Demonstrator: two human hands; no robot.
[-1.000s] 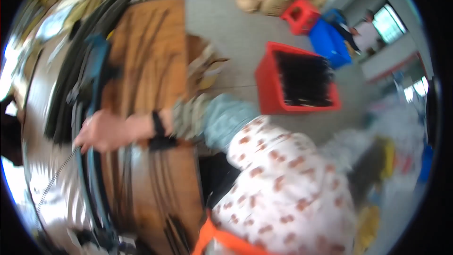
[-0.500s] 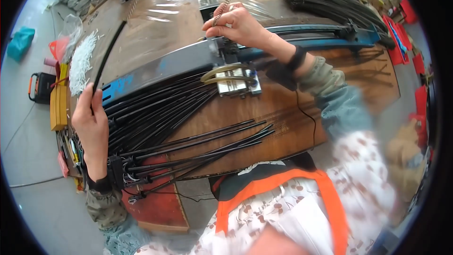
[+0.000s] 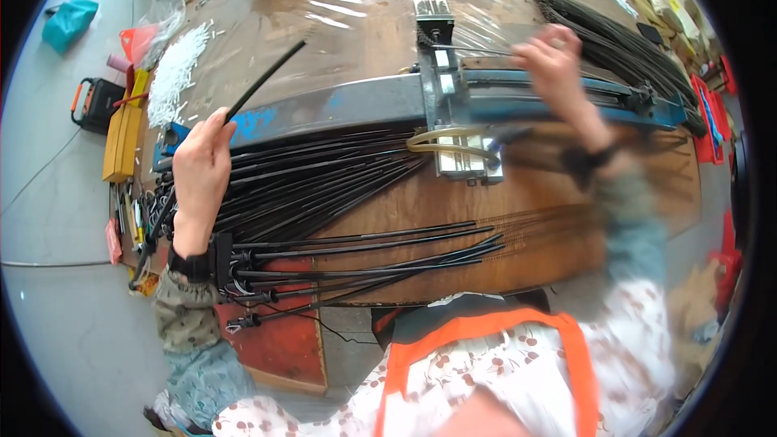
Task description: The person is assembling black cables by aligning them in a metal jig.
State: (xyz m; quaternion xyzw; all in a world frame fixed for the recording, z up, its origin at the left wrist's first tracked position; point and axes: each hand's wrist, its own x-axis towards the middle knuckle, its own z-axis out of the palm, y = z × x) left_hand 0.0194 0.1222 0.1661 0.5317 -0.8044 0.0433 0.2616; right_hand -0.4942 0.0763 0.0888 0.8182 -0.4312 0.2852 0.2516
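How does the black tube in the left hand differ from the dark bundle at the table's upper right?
The black tube is single; the dark bundle holds many thin strands. The left hand grips the tube; the bundle lies on the table. In view, the tube slants up rightward, the bundle down rightward. Both are dark.

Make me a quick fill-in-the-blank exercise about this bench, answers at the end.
The left hand holds a rod coloured ____.
The pile of small sticks is ____.
The dark bundle lies nearer the right hand than the ____ hand.
The wide apron straps are ____.

Missing words: black; white; left; orange.
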